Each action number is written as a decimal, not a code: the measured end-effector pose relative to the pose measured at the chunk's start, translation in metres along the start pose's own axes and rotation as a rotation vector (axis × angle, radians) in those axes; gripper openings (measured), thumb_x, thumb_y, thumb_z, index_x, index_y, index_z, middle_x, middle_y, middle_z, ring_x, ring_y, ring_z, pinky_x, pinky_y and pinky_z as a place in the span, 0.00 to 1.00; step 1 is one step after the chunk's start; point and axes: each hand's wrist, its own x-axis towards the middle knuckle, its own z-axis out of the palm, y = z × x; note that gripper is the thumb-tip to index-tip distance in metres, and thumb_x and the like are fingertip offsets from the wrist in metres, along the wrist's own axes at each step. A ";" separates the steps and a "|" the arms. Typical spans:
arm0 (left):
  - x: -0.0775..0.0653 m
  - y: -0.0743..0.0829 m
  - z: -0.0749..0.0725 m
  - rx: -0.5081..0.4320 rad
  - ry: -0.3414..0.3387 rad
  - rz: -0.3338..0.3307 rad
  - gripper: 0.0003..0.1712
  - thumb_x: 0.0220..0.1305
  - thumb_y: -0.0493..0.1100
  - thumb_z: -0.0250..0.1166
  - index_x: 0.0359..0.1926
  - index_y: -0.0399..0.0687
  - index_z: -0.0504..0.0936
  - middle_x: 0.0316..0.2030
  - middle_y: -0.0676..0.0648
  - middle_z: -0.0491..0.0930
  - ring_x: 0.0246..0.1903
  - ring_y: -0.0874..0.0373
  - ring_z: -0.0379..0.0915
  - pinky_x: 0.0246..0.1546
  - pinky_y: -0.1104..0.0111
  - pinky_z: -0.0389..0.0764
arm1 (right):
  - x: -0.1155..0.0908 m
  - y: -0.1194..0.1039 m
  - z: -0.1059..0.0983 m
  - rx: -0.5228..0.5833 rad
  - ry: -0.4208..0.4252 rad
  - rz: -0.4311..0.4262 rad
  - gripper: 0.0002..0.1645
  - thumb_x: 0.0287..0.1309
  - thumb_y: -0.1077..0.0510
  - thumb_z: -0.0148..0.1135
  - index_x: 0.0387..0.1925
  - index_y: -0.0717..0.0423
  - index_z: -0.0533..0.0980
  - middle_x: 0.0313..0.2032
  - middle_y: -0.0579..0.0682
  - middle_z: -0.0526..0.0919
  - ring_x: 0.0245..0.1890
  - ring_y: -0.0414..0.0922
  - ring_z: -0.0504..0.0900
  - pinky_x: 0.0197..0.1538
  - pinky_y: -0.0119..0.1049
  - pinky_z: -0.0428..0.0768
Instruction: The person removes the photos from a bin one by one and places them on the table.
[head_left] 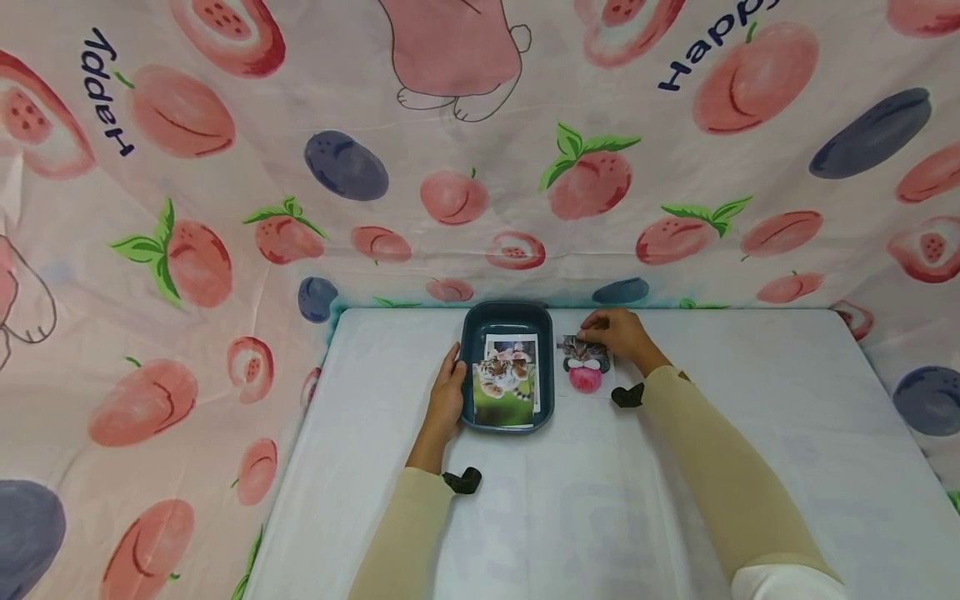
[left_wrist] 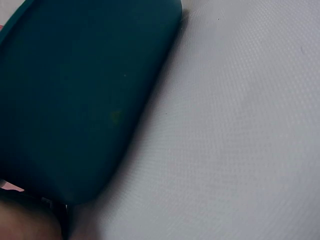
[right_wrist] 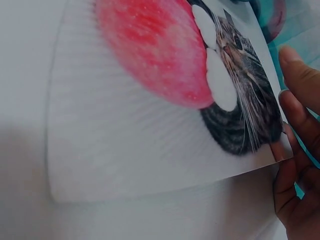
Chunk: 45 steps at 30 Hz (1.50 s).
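Observation:
A dark teal rectangular tray stands on the table with photo cards inside. The top card, a tiger cub photo, partly covers another card beneath it. At the tray's left side, my left hand holds the rim, its thumb at the edge. The left wrist view shows the tray's outer wall close up. Right of the tray, my right hand pinches the far edge of a cat photo card. That card shows a tabby cat with a pink ball; in the right wrist view the fingers hold its edge.
A white cloth covers the table. Behind and beside it hangs a fruit-print curtain, meeting the table's far edge just beyond the tray. Dark wrist mounts stick out from both sleeves.

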 end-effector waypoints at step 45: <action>0.003 -0.001 0.000 0.037 -0.006 0.002 0.30 0.82 0.52 0.45 0.80 0.66 0.56 0.81 0.47 0.52 0.79 0.45 0.47 0.78 0.46 0.52 | 0.008 -0.149 0.063 -0.080 -0.386 -0.252 0.30 0.61 0.39 0.70 0.57 0.53 0.81 0.46 0.48 0.87 0.44 0.44 0.85 0.51 0.43 0.83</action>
